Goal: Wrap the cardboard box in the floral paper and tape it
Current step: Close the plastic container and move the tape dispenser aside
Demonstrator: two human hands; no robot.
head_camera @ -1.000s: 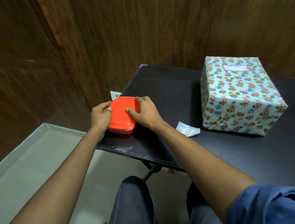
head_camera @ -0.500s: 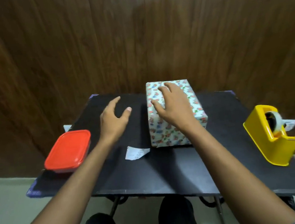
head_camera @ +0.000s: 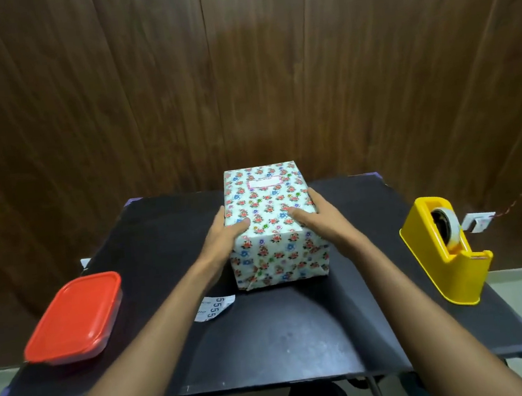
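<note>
Both hands, left hand [head_camera: 221,235] & right hand [head_camera: 316,220], grip wrapped box [head_camera: 269,226] sides.

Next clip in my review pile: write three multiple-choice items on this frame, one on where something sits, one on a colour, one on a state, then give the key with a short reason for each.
1. Where does the tape dispenser stand on the table?
A. near the person's right edge
B. near the left edge
C. on top of the box

2. What colour is the lid of the container?
A. blue
B. red
C. yellow

3. What state is the box in?
A. bare cardboard
B. half covered, paper hanging loose
C. fully covered in floral paper

Key:
1 A, the yellow dispenser sits by the right edge, apart from the box.
2 B, the lid at the left shows red.
3 C, floral paper covers every visible face, while the left hand and right hand hold its two sides.
</note>
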